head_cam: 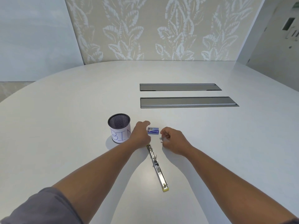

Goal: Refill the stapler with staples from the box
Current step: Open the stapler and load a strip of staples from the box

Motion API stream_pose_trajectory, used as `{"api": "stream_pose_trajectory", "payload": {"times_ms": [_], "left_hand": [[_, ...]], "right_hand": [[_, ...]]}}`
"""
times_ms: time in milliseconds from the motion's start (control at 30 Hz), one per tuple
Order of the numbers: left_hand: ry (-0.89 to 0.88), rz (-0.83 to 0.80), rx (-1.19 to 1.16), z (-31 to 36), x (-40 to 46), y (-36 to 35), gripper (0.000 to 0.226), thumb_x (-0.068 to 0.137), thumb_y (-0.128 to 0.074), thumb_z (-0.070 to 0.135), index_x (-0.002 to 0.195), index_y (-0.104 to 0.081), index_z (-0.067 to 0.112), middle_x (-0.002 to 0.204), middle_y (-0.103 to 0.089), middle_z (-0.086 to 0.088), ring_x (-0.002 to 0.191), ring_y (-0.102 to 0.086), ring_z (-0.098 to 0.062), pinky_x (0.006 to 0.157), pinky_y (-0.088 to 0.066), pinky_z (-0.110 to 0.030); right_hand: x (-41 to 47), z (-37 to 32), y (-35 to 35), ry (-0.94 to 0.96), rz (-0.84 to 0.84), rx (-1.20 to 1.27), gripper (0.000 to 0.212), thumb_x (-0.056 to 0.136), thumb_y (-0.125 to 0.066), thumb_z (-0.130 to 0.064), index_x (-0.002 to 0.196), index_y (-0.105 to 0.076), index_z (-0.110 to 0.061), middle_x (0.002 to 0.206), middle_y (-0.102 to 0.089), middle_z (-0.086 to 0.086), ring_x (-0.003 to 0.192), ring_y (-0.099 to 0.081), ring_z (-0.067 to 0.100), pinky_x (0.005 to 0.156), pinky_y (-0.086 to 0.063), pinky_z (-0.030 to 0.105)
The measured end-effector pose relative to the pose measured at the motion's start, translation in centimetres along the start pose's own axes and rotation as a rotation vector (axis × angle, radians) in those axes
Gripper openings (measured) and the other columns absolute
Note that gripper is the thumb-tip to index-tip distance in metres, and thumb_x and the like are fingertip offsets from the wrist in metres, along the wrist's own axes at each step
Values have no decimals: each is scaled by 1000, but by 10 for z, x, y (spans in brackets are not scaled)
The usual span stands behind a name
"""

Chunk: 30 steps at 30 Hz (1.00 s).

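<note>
A small blue staple box lies on the white table. My left hand reaches to the box's left end, with fingers curled against it. My right hand rests just right of the box and pinches a small metal strip of staples between thumb and fingers. The stapler lies flat and swung fully open on the table below the hands, its metal channel facing up and its yellow tip toward me. Its far end is hidden under my left hand.
A black mesh cup with a paper label reading BIN stands left of my left hand. Two long grey cable hatches are set into the table farther back. A leaf-patterned wall stands behind the table.
</note>
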State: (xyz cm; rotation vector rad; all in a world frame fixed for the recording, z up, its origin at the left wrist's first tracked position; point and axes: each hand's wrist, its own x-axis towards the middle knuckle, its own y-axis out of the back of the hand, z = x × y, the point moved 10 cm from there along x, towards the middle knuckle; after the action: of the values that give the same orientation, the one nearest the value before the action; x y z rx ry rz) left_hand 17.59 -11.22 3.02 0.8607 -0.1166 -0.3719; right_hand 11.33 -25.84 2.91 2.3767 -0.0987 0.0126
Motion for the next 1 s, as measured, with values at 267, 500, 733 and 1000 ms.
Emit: {"api": "stream_pose_trajectory", "payload": {"times_ms": [267,500,733,1000], "left_hand": [[-10,17,-2,-1,-25,3,41,91,-58,2,130,-58,13,132,-53,-10,118,-58,-26,98,-50,-40],[22,35,-44,-7,-37,5,28,92,-65,9,119,-66,15,126,-60,-5,112,-63,-18,89,-53,-32],[4,55,-48,-4,-46,12,26,90,-66,7,114,-70,16,118,-64,0,107,-64,-19,91,-54,-34],[-10,28,-242,16,-51,16,17,87,-76,16,103,-76,11,91,-73,0,83,-67,-15,72,-51,-23]], "right_hand": [[-21,-20,-3,79,-38,-231,29,89,-64,-13,118,-68,-15,103,-69,4,95,-64,25,89,-52,35],[-30,-34,-23,114,-156,-357,24,89,-66,-22,111,-76,-19,107,-61,4,97,-61,23,85,-48,30],[-33,-38,-20,105,-97,-396,10,87,-65,-22,86,-74,-17,85,-60,-2,80,-57,21,69,-45,31],[-36,-42,-1,93,82,-152,8,79,-67,-20,80,-74,-17,76,-65,-4,71,-58,13,67,-49,32]]}}
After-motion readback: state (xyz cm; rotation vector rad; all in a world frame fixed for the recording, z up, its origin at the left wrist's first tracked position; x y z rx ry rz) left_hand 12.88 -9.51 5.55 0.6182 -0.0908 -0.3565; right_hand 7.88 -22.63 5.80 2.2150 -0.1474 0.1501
